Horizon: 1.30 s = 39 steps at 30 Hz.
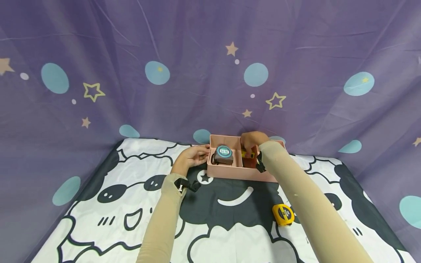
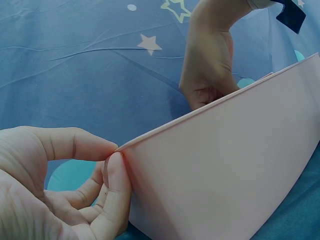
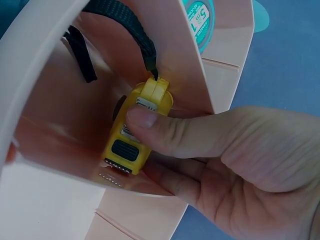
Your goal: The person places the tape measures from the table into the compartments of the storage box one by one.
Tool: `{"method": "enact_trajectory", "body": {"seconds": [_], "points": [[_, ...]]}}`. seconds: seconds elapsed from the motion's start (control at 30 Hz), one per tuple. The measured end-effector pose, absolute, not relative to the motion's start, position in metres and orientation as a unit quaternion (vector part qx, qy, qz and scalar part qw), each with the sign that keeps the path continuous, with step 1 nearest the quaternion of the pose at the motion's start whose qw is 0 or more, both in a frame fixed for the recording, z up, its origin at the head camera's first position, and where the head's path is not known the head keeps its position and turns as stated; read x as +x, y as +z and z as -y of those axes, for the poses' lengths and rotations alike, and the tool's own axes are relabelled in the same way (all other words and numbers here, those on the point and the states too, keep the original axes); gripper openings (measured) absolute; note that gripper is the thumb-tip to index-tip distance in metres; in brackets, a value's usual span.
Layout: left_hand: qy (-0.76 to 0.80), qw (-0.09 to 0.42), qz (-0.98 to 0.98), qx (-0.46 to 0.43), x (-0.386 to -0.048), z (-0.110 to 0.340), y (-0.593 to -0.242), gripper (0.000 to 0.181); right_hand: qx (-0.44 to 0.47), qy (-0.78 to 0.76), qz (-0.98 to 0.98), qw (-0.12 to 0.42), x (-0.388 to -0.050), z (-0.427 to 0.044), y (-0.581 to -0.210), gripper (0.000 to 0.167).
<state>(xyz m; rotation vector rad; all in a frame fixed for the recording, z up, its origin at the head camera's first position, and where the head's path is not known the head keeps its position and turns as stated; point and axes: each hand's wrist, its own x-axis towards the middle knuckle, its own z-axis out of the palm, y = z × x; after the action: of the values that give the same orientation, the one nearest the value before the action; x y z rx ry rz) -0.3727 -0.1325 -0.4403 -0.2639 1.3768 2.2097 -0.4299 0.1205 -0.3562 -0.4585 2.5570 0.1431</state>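
Observation:
A pink divided box point(image 1: 243, 174) stands at the far side of the table. The left hand point(image 1: 194, 155) pinches its left corner between thumb and forefinger, as the left wrist view shows at the box wall point(image 2: 215, 160). Inside the middle compartment, the right hand point(image 1: 252, 141) grips a small yellow tape measure point(image 3: 137, 127) with a dark strap; the thumb of the right hand point(image 3: 215, 155) lies on its face. A dark tape measure with a teal label point(image 1: 223, 153) sits in the left compartment.
A second yellow tape measure point(image 1: 283, 214) lies on the patterned cloth point(image 1: 131, 204) in front of the box, near the right forearm. A purple curtain point(image 1: 197, 102) hangs right behind the box.

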Motion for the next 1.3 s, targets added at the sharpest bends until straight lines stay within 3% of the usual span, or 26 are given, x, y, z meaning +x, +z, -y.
{"method": "enact_trajectory", "body": {"seconds": [0.77, 0.93, 1.13, 1.3], "points": [[0.809, 0.266, -0.511, -0.112, -0.374, 0.128, -0.448, 0.025, -0.159, 0.009, -0.942, 0.296, -0.426, -0.127, -0.372, 0.014], [0.804, 0.270, -0.517, -0.116, -0.372, 0.126, -0.449, 0.033, -0.164, 0.018, -0.939, 0.302, -0.424, -0.129, -0.376, 0.016], [0.807, 0.268, -0.516, -0.102, -0.373, 0.126, -0.446, 0.042, -0.183, 0.025, -0.943, 0.276, -0.425, -0.129, -0.372, 0.017], [0.813, 0.259, -0.513, -0.098, -0.375, 0.133, -0.442, 0.036, -0.190, 0.013, -0.955, 0.228, -0.427, -0.126, -0.364, 0.023]]}}
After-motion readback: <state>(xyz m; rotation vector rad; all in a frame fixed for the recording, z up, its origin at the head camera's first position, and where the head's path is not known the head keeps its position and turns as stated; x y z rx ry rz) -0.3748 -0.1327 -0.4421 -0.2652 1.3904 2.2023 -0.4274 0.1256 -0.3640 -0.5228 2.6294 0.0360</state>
